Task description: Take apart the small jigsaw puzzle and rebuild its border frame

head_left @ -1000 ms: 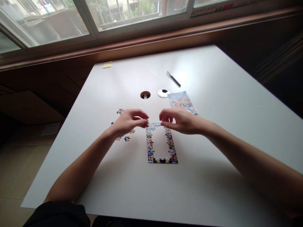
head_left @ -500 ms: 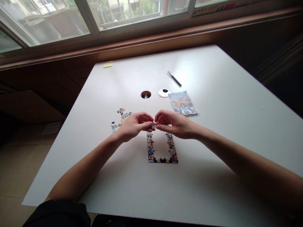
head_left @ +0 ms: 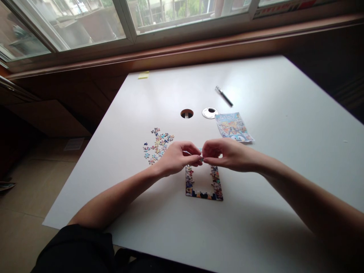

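My left hand (head_left: 176, 158) and my right hand (head_left: 227, 153) meet fingertip to fingertip above the white table (head_left: 284, 113). Together they pinch a small bluish puzzle piece (head_left: 200, 154) between thumbs and forefingers. Just below them lies a partly built puzzle frame (head_left: 204, 184), a colourful rectangular border with a bare middle; its top edge is hidden by my hands. A scatter of loose puzzle pieces (head_left: 157, 145) lies to the left of my left hand.
A printed picture card (head_left: 233, 126) lies right of centre. Behind it are a round cable hole (head_left: 187, 113), its silver cover (head_left: 209, 112) and a dark pen (head_left: 224, 96). A yellow sticky note (head_left: 143, 75) sits at the far left corner, below a window.
My hands have lifted off the frame's top edge and come together, now pinching a small piece between them. The view has shifted, so everything sits further right; the loose pieces are uncovered.
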Available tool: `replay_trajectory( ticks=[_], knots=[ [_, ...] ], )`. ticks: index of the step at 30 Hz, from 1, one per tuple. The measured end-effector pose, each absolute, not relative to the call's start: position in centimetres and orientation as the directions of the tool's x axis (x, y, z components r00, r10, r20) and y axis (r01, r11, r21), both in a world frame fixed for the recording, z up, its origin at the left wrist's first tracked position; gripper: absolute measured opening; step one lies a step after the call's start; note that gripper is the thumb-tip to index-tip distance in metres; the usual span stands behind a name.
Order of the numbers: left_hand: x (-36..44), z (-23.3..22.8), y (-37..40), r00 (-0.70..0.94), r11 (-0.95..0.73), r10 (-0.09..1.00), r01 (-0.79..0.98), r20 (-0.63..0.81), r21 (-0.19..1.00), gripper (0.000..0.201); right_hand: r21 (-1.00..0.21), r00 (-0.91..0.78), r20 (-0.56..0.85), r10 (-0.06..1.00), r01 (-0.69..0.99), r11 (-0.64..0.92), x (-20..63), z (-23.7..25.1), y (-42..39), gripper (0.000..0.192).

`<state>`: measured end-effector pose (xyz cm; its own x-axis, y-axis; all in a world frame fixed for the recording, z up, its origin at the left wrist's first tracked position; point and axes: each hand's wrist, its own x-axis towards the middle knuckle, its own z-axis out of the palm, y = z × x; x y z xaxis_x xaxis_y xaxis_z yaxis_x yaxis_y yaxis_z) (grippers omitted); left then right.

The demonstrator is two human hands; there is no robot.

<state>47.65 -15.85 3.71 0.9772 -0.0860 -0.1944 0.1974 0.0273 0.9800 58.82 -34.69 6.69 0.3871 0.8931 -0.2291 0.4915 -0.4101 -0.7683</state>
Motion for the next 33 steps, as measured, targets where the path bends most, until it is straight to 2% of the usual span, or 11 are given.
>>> replay_trajectory(
  ticks=[4, 7, 10, 16, 24, 28, 33],
  knots=[
    [47.3, 3.5, -16.6, 0.974, 0.078, -0.087, 0.215, -0.208, 0.974, 0.021, -0.743, 0.334, -0.254, 0.908, 0.533, -0.404, 58.7, 6.9, -34.9, 0.015],
    [46.9, 3.3, -17.3, 0.968, 0.101, -0.120, 0.232, -0.220, 0.967, 0.019, -0.742, 0.295, -0.287, 0.911, 0.533, -0.407, 58.7, 6.7, -35.1, 0.020],
    [46.6, 3.2, -17.6, 0.965, 0.108, -0.128, 0.243, -0.229, 0.964, 0.016, -0.740, 0.286, -0.304, 0.909, 0.530, -0.415, 58.6, 6.7, -35.3, 0.024],
    [46.7, 3.2, -17.6, 0.957, 0.129, -0.159, 0.262, -0.241, 0.956, 0.012, -0.709, 0.317, -0.292, 0.902, 0.561, -0.427, 58.9, 7.4, -35.2, 0.018],
    [46.7, 2.9, -17.6, 0.978, 0.092, -0.129, 0.176, -0.164, 0.980, 0.023, -0.761, 0.283, -0.315, 0.906, 0.495, -0.419, 58.7, 7.2, -35.4, 0.019],
    [46.6, 3.0, -17.4, 0.979, 0.073, -0.116, 0.177, -0.168, 0.981, 0.024, -0.772, 0.287, -0.302, 0.909, 0.486, -0.410, 58.7, 7.3, -35.3, 0.019],
    [46.9, 3.4, -17.4, 0.989, 0.088, -0.005, 0.145, -0.145, 0.985, 0.023, -0.773, 0.379, -0.247, 0.892, 0.478, -0.418, 58.9, 7.1, -35.0, 0.021]
  ],
)
